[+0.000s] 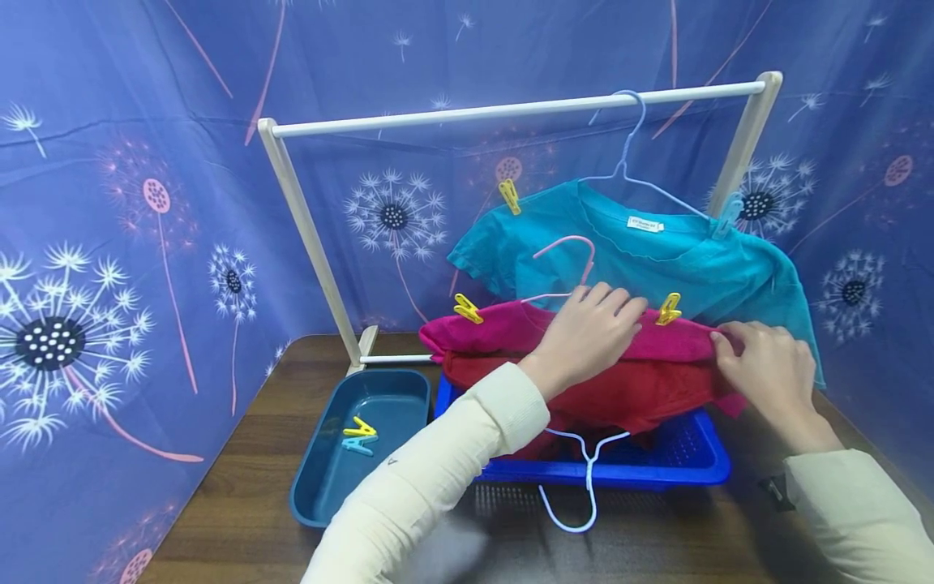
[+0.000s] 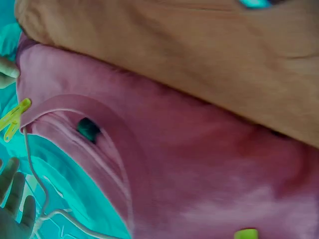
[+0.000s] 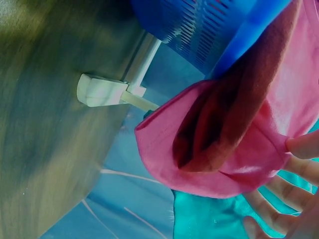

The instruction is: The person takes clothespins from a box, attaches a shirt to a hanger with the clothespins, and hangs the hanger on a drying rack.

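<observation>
- My right hand (image 1: pixel 769 369) pinches the magenta shirt (image 1: pixel 485 331) near one sleeve between thumb and forefinger; the other fingers (image 3: pixel 291 191) splay beside the soft, creased cloth.
- My left hand (image 1: pixel 594 324) lies over the shirt's neckline, fingers loosely fanned. Its thumb is hidden, so I can't tell whether it touches the pink hanger (image 1: pixel 572 238), whose smooth hook curves up just beyond my knuckles.
- The shirt stretches between and below my fingers; two yellow clips (image 1: pixel 467 309) (image 1: pixel 668 310) sit on its shoulders, one either side of my left hand.
- Under my fingers, folded red cloth (image 1: pixel 620 393) droops into the perforated blue basket (image 1: pixel 657 475), hiding the arms of a pale wire-thin hanger (image 1: pixel 589 470) that overhangs the rim.
- Beyond my fingers hangs a teal shirt (image 1: pixel 481 243), its middle partly covered; the print on its white label (image 1: pixel 645 224) is too small to read.
- Left of both hands, a rounded tray (image 1: pixel 310 478) stands on the wood-grained bench (image 1: pixel 248 470), its near corner cut off by my ribbed-cuff sleeve (image 1: pixel 416 478).
</observation>
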{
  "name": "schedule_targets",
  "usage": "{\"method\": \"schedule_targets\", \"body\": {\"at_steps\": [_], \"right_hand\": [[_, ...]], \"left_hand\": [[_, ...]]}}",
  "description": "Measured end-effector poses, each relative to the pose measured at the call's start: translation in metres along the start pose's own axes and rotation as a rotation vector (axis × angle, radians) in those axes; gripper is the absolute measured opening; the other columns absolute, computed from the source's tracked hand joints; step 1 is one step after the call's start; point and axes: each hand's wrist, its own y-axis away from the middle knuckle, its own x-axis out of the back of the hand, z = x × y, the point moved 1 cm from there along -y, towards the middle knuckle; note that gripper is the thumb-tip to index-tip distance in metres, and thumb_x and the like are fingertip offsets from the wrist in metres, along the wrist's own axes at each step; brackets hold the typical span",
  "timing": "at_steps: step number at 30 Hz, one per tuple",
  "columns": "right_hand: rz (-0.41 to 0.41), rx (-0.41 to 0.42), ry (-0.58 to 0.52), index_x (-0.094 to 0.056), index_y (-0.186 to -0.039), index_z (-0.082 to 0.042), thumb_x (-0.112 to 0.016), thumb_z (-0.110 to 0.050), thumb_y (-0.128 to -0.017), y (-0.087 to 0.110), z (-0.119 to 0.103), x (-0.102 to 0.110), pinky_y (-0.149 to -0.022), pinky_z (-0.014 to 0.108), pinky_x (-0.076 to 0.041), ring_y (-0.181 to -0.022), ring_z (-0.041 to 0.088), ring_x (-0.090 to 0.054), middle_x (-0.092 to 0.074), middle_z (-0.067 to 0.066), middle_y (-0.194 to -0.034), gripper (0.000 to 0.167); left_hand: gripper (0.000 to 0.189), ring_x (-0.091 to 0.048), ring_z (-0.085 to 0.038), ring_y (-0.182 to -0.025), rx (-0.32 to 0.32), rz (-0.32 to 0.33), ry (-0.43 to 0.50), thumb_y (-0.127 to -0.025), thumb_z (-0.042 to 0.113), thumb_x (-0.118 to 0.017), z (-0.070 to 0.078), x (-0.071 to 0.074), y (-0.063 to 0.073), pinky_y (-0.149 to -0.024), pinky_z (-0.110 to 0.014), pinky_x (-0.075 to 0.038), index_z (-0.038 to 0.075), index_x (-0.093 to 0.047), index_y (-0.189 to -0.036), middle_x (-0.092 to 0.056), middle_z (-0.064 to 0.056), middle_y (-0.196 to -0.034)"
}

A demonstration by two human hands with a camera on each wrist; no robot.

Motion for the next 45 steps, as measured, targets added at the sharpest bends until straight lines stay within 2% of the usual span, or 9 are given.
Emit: {"method": "schedule_targets", "body": {"at_steps": [12,15,20,26,41,45], "right_hand": [[0.024,0.013,-0.003,-0.064,-0.098,0.001,-0.056,-0.020,-0.084,0.000,0.001,0.000,-0.053,0.053,-0.037,-0.073,0.049,-0.051,-0.062,0.030,-0.091,0.027],[0.028,0.017,-0.004,-0.064,-0.098,0.001,-0.057,-0.020,-0.084,0.000,0.001,-0.001,-0.053,0.054,-0.037,-0.073,0.049,-0.051,-0.062,0.030,-0.091,0.026],[0.027,0.000,-0.007,-0.064,-0.099,0.001,-0.057,-0.019,-0.083,0.001,0.000,-0.001,-0.058,0.056,-0.037,-0.076,0.050,-0.051,-0.062,0.030,-0.093,0.026],[0.017,-0.010,0.001,-0.064,-0.099,0.000,-0.056,-0.019,-0.083,0.001,-0.001,-0.001,-0.059,0.056,-0.036,-0.076,0.050,-0.050,-0.062,0.030,-0.093,0.027],[0.030,-0.002,-0.006,-0.066,-0.095,-0.003,-0.057,-0.020,-0.084,0.000,-0.002,-0.001,-0.055,0.055,-0.034,-0.075,0.049,-0.052,-0.064,0.026,-0.092,0.022],[0.030,-0.002,0.001,-0.066,-0.094,-0.003,-0.057,-0.019,-0.084,-0.001,-0.001,0.000,-0.055,0.055,-0.034,-0.076,0.050,-0.052,-0.064,0.027,-0.093,0.021]], "left_hand": [[0.030,-0.055,-0.012,-0.106,0.039,0.089,0.058,-0.090,0.035,-0.050,-0.026,-0.004,0.046,-0.095,-0.028,-0.041,0.019,-0.058,-0.114,-0.064,0.005,-0.108],[0.028,-0.056,-0.013,-0.104,0.051,0.123,0.072,-0.090,0.034,-0.051,-0.034,-0.002,0.054,-0.091,-0.028,-0.042,0.018,-0.060,-0.112,-0.065,0.004,-0.105],[0.025,-0.056,-0.014,-0.098,0.079,0.186,0.040,-0.090,0.031,-0.050,-0.049,0.003,0.065,-0.084,-0.029,-0.043,0.016,-0.060,-0.107,-0.064,0.004,-0.100],[0.025,-0.057,-0.016,-0.097,0.137,0.231,0.032,-0.088,0.028,-0.054,-0.069,0.007,0.078,-0.082,-0.032,-0.043,0.014,-0.061,-0.107,-0.065,0.002,-0.098],[0.027,-0.055,-0.022,-0.095,0.330,0.260,0.040,-0.085,0.022,-0.056,-0.114,0.013,0.123,-0.077,-0.037,-0.042,0.010,-0.061,-0.109,-0.063,-0.004,-0.102],[0.028,-0.053,-0.024,-0.094,0.388,0.233,0.043,-0.086,0.021,-0.054,-0.123,0.011,0.135,-0.076,-0.038,-0.041,0.009,-0.058,-0.111,-0.062,-0.006,-0.103]]}}
